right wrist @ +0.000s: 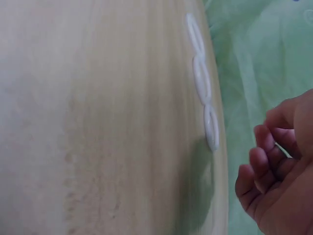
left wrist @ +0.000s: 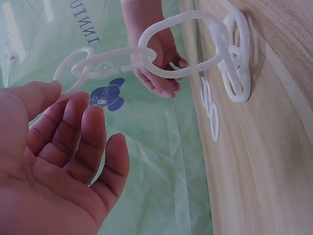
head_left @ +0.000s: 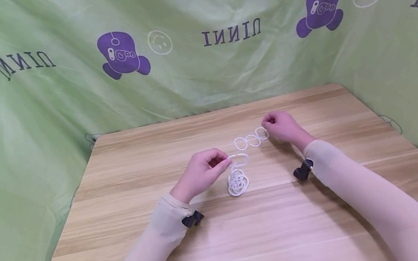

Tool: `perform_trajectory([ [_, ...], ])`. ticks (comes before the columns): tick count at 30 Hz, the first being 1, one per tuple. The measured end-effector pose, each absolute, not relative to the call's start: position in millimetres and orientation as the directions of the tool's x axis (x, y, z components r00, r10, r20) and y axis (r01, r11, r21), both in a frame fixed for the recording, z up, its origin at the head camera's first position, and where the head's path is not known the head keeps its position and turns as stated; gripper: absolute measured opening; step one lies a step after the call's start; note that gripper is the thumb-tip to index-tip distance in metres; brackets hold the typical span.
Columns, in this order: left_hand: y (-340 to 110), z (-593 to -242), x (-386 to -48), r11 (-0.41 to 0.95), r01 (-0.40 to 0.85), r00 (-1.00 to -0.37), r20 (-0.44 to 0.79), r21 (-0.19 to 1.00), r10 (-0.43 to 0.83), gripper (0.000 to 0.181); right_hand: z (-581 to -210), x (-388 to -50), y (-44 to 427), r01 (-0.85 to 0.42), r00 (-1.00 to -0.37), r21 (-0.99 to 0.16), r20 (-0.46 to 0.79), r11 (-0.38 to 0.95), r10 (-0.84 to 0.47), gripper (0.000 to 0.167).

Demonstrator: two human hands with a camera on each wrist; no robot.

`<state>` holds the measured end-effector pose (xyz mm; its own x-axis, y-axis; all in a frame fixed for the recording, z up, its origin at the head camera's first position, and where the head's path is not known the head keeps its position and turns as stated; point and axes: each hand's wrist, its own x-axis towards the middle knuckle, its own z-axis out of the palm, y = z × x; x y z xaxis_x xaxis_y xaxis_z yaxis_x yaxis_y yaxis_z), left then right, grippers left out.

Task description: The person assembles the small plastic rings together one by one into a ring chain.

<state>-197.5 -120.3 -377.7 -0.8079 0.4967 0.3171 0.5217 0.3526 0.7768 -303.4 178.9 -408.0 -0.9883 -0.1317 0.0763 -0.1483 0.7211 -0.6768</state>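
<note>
My left hand [head_left: 200, 173] pinches the end link of a white plastic chain [left wrist: 146, 51] between thumb and index finger. Several interlocked oval links hang from it. The lower part of the chain lies in a small heap [head_left: 237, 185] on the table. Beyond the heap, three separate white links [head_left: 246, 143] lie flat in a slanting row, end to end. Over the right end of that row hovers my right hand [head_left: 282, 128], its fingers loosely bent and holding nothing. The right wrist view shows a gap between this hand and the nearest link [right wrist: 207, 127].
The wooden table [head_left: 142, 188] has rounded far corners. A green printed curtain [head_left: 188, 81] hangs behind it and along both sides. Small black cameras [head_left: 193, 219] are strapped at both wrists.
</note>
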Motion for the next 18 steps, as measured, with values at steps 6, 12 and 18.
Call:
perform_trajectory([
  [6,-121,-380,-198,0.349,0.528,-0.798,0.310,0.774,0.517,0.008,-413,-319,174,-0.065,-0.992,-0.582,-0.052,0.811,-0.116,0.020],
  [12,-119,-381,-199,0.347,0.519,-0.795,0.292,0.781,0.532,0.009,-416,-323,174,-0.006,-0.988,-0.550,-0.127,0.835,-0.091,0.024],
  [18,-120,-383,-200,0.352,0.523,-0.795,0.296,0.776,0.529,0.009,-424,-326,172,-0.092,-0.966,-0.599,-0.140,0.796,-0.217,0.029],
])
